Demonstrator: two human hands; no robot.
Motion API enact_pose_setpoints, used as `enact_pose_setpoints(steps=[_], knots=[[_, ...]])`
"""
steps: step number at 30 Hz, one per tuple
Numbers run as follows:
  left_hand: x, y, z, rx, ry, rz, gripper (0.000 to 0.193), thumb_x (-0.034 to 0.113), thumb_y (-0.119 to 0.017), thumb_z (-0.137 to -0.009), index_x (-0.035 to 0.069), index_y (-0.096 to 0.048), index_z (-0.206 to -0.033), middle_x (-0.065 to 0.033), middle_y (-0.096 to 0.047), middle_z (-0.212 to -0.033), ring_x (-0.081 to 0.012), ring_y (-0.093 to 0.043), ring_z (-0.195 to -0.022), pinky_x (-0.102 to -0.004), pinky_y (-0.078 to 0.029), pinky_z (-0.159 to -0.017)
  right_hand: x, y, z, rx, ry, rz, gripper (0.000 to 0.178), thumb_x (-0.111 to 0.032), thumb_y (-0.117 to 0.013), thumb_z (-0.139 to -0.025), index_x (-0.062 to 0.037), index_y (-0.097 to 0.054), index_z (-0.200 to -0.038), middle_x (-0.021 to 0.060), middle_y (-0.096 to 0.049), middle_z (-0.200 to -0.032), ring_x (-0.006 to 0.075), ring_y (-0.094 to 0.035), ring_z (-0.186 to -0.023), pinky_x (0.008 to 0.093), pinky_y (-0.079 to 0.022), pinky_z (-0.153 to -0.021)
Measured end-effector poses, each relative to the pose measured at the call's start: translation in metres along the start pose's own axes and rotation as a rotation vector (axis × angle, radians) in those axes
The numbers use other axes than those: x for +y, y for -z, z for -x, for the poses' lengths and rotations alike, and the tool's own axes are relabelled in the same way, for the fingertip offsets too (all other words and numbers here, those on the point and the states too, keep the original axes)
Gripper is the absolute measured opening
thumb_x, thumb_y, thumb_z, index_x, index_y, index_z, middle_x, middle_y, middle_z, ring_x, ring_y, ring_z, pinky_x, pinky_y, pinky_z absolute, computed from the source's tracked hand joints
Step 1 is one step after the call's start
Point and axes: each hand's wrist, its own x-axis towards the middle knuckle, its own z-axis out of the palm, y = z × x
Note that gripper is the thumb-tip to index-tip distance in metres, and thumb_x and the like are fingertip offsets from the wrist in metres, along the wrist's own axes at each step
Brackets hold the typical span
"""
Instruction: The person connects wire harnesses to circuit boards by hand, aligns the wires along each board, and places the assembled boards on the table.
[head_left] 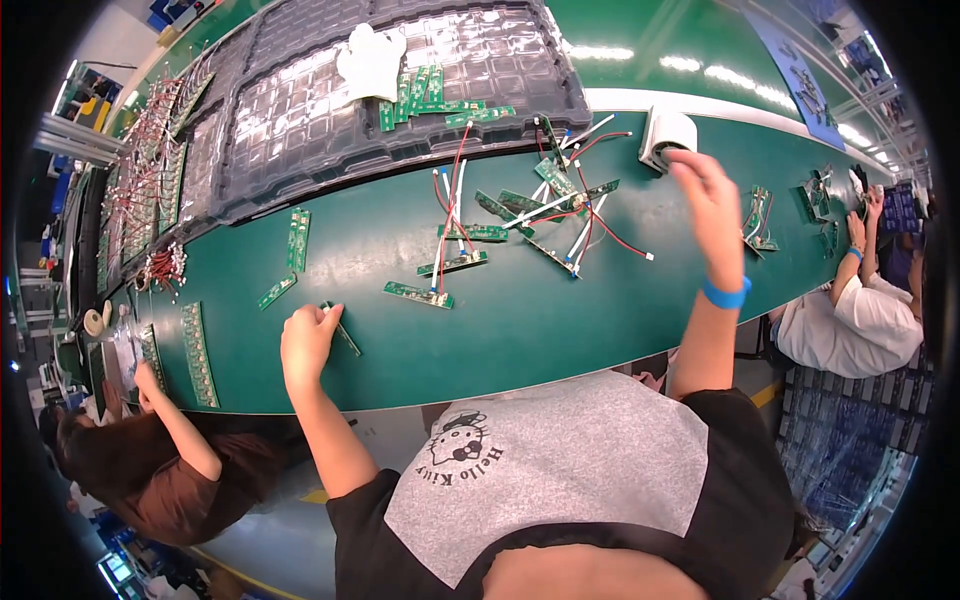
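Note:
My left hand (308, 345) pinches the end of a narrow green circuit board (346, 335) just above the near edge of the green table. My right hand (708, 200), with a blue band (727, 293) at the wrist, is raised, its fingers loosely bent and apart. Its fingertips are beside a white cylindrical device (669, 138) with a round dark opening; whether they touch it I cannot tell. Between my hands lie several narrow circuit boards (452, 263) with white ribbon cables and red-black wires. Two bare boards, one long (298, 240) and one short (278, 291), rest farther left.
Black plastic trays (290, 80) fill the far left, carrying bare boards (432, 100) and a white crumpled item (371, 62). Wired boards (150, 200) stand in bunches at left. Co-workers sit at both sides, one hand (147, 382) at left, others (858, 230) at right.

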Motion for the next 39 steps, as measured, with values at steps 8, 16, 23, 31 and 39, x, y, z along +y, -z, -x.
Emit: enact_pose_setpoints(steps=[8, 16, 23, 31, 39], knots=[[0.012, 0.013, 0.001, -0.018, -0.190, 0.441, 0.027, 0.017, -0.059, -0.081, 0.000, -0.046, -0.064, -0.0055, -0.049, -0.052, -0.0147, -0.054, -0.049, -0.0271, -0.041, -0.049, -0.027, -0.084, -0.021, -0.464, -0.065, -0.082, 0.016, -0.012, -0.054, -0.082, 0.0038, -0.055, -0.079, 0.0053, -0.058, -0.070, 0.0085, -0.050, -0.065, 0.0234, -0.041, -0.058], [0.115, 0.041, 0.006, -0.448, -0.570, 1.385, 0.016, 0.003, -0.052, -0.084, 0.005, -0.042, -0.072, -0.0072, -0.053, -0.066, -0.0078, -0.044, -0.038, -0.0192, -0.032, -0.035, -0.078, -0.074, -0.030, -0.677, -0.066, -0.800, 0.011, -0.013, -0.050, -0.088, -0.0026, -0.053, -0.085, 0.0019, -0.055, -0.066, 0.0083, -0.052, -0.059, 0.0217, -0.043, -0.056], [0.200, 0.051, 0.012, -0.316, -0.882, 1.395, 0.025, -0.005, -0.060, -0.077, 0.002, -0.044, -0.093, -0.0041, -0.050, -0.084, -0.0066, -0.052, -0.068, -0.0184, -0.044, -0.057, -0.137, -0.068, -0.020, -0.543, -0.024, -0.815, 0.013, -0.014, -0.056, -0.085, -0.0009, -0.058, -0.088, -0.0020, -0.051, -0.060, 0.0035, -0.046, -0.051, 0.0177, -0.037, -0.046], [0.222, 0.032, 0.017, -0.308, -0.844, 1.431, 0.042, -0.003, -0.053, -0.082, 0.003, -0.041, -0.122, -0.0064, -0.049, -0.090, -0.0088, -0.052, -0.066, -0.0197, -0.044, -0.053, -0.129, -0.067, -0.021, -0.427, 0.020, -0.871, 0.011, -0.009, -0.056, -0.085, 0.0014, -0.058, -0.089, -0.0005, -0.056, -0.078, 0.0017, -0.046, -0.065, 0.0164, -0.038, -0.055], [0.223, 0.025, 0.017, 0.080, -1.013, 0.911, 0.033, -0.006, -0.052, -0.081, 0.000, -0.054, -0.113, -0.0095, -0.058, -0.090, -0.0112, -0.058, -0.069, -0.0219, -0.047, -0.056, -0.119, -0.075, -0.026, -0.358, 0.056, -0.716, 0.010, -0.008, -0.055, -0.085, 0.0021, -0.058, -0.087, -0.0019, -0.055, -0.074, 0.0011, -0.045, -0.063, 0.0160, -0.036, -0.053]])
